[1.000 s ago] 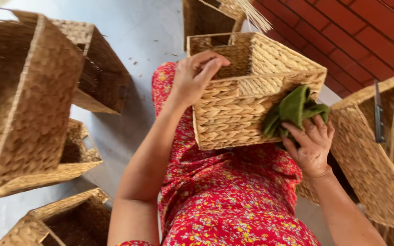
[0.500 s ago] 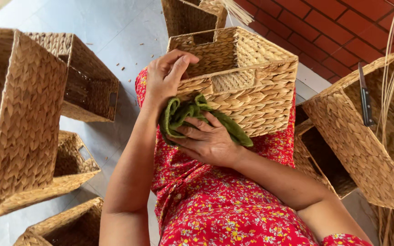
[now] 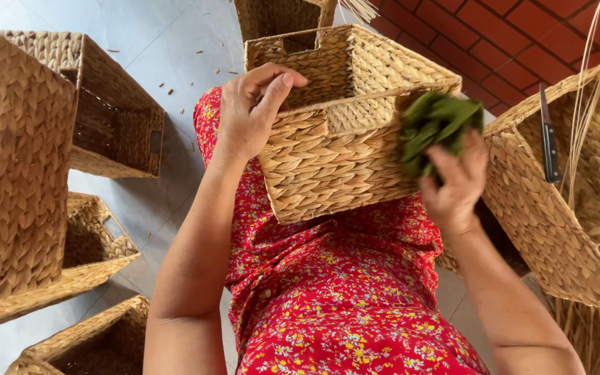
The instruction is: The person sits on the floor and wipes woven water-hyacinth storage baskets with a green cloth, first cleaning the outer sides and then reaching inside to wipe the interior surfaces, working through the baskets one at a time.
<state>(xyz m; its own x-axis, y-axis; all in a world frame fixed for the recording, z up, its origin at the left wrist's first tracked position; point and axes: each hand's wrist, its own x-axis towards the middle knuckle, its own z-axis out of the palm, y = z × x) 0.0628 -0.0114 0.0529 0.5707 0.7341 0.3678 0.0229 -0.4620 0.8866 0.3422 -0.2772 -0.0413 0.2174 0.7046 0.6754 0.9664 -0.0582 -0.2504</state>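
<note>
A rectangular woven straw basket [image 3: 328,160] rests on my lap, over a red flowered dress [image 3: 342,298]. My left hand [image 3: 251,104] grips the basket's near left rim, thumb inside. My right hand [image 3: 453,184] holds a crumpled green cloth [image 3: 435,128] against the basket's right front corner, near the rim. The cloth is blurred by motion.
Several more woven baskets stand around: a tall one [image 3: 15,160] and an open one [image 3: 112,118] at left, one at bottom left [image 3: 85,340], one behind [image 3: 279,17]. At right a large basket [image 3: 557,201] holds a dark-handled knife [image 3: 548,139] and loose straw stalks [image 3: 592,90].
My right hand with the green cloth has swept from the basket's left front face to its right corner. The left hand keeps its hold on the rim.
</note>
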